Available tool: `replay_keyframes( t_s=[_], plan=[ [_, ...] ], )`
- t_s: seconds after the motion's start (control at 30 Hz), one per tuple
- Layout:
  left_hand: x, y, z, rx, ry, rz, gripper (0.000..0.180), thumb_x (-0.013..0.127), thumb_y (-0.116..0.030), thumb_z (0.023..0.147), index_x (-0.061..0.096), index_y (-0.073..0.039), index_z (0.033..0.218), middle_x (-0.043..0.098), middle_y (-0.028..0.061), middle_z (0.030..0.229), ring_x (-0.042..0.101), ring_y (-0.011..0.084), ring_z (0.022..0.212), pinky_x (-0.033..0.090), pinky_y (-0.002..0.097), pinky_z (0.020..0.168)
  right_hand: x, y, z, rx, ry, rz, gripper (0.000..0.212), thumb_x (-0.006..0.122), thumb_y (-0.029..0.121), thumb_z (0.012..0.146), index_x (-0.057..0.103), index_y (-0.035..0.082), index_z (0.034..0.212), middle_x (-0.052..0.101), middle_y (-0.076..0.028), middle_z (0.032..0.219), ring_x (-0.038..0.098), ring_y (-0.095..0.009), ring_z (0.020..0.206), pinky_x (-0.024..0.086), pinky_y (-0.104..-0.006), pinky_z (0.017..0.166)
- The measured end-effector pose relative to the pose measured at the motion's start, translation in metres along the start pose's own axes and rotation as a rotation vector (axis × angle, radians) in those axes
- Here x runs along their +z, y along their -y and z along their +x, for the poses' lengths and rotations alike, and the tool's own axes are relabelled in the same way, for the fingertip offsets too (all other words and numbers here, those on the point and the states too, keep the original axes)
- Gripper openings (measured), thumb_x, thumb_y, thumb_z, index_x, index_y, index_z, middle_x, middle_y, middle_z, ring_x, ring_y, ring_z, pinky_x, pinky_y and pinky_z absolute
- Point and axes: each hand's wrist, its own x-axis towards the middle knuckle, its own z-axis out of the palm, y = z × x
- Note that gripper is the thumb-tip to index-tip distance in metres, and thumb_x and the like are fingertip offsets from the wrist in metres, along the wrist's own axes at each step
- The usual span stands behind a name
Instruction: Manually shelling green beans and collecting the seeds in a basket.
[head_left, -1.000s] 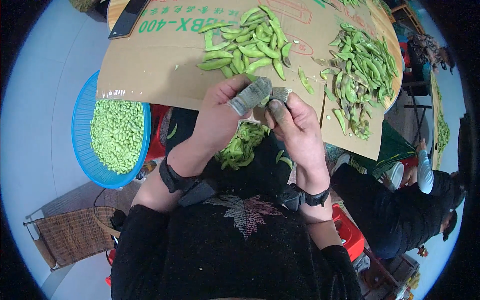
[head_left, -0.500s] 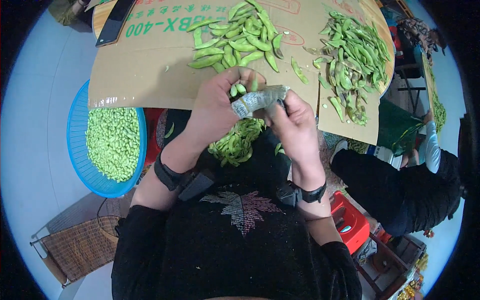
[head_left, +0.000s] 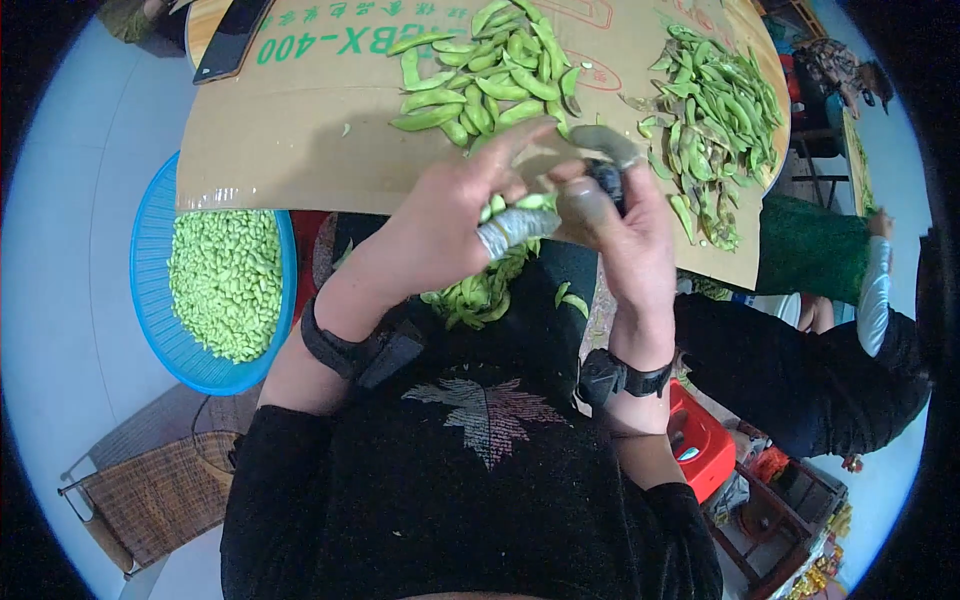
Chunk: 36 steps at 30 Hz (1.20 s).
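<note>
My left hand is closed around several green shelled beans, and its thumb wears a pale wrap. Close on its right, my right hand has its fingers curved and apart, somewhat blurred, with no pod visible in them. A dark wrap covers one of its fingers. Both hands hover over the near edge of a cardboard sheet. Just beyond them lies a pile of plump green pods. Beneath the hands, empty-looking pods rest on my lap.
A blue basket of shelled beans stands at the left. More pods, some browned, are heaped at the sheet's right side. A phone lies far left. A red stool and another person are at the right.
My hands have moved apart: the right one has shifted right and its fingers have spread. The left hand still keeps the beans. At the right, the other person's arm has moved.
</note>
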Motion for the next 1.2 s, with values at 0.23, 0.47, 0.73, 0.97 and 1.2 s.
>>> replay_keyframes(
  t_s=[0.23,0.47,0.73,0.97,1.2],
  plan=[
    [-0.018,0.005,-0.001,0.275,0.089,0.248,0.047,0.069,-0.014,0.074,0.055,-0.015,0.119,0.061,0.0045,0.084,0.057,0.0129,0.069,0.049,0.0276,0.064,0.014,-0.019,-0.009,0.228,0.076,0.534,0.025,0.053,-0.002,0.084,0.053,0.0,0.109,0.058,0.001,0.081,0.038,0.0,0.048,0.027,-0.0133,0.04],
    [-0.019,0.019,-0.01,0.147,0.028,-0.131,0.013,0.063,-0.009,0.078,0.058,-0.006,0.089,0.061,0.0032,0.08,0.058,0.0143,0.069,0.043,0.026,0.06,0.014,-0.017,-0.002,0.24,0.17,0.568,0.02,0.053,-0.001,0.084,0.055,0.001,0.104,0.056,0.0,0.075,0.035,0.0,0.044,0.023,-0.0137,0.037],
    [-0.038,0.011,-0.023,-0.255,-0.409,-0.687,0.007,0.052,-0.009,0.088,0.054,-0.006,0.093,0.056,-0.0013,0.078,0.043,-0.0001,0.06,0.032,0.0141,0.048,0.029,0.003,0.026,-0.361,0.007,-0.909,0.028,0.069,0.021,0.076,0.058,-0.004,0.081,0.057,-0.015,0.058,0.055,-0.019,0.049,0.044,-0.03,0.048],
    [-0.036,0.017,-0.025,-0.228,-0.381,-0.679,0.021,0.052,0.001,0.083,0.055,-0.004,0.103,0.056,-0.0008,0.081,0.047,0.0011,0.065,0.036,0.0139,0.052,0.055,-0.022,0.022,-0.329,-0.147,-1.322,0.026,0.063,0.02,0.078,0.048,0.0,0.069,0.056,-0.019,0.058,0.059,-0.035,0.055,0.046,-0.0425,0.049],
    [-0.018,0.0,-0.014,-0.389,-0.212,-0.823,0.029,0.049,0.006,0.08,0.055,-0.003,0.107,0.055,0.0004,0.08,0.046,0.0033,0.062,0.035,0.0155,0.051,0.026,-0.02,0.01,-0.221,-0.176,-0.716,0.013,0.064,0.012,0.078,0.059,0.0,0.078,0.057,-0.011,0.058,0.055,-0.017,0.049,0.044,-0.0291,0.048]
  ],
)
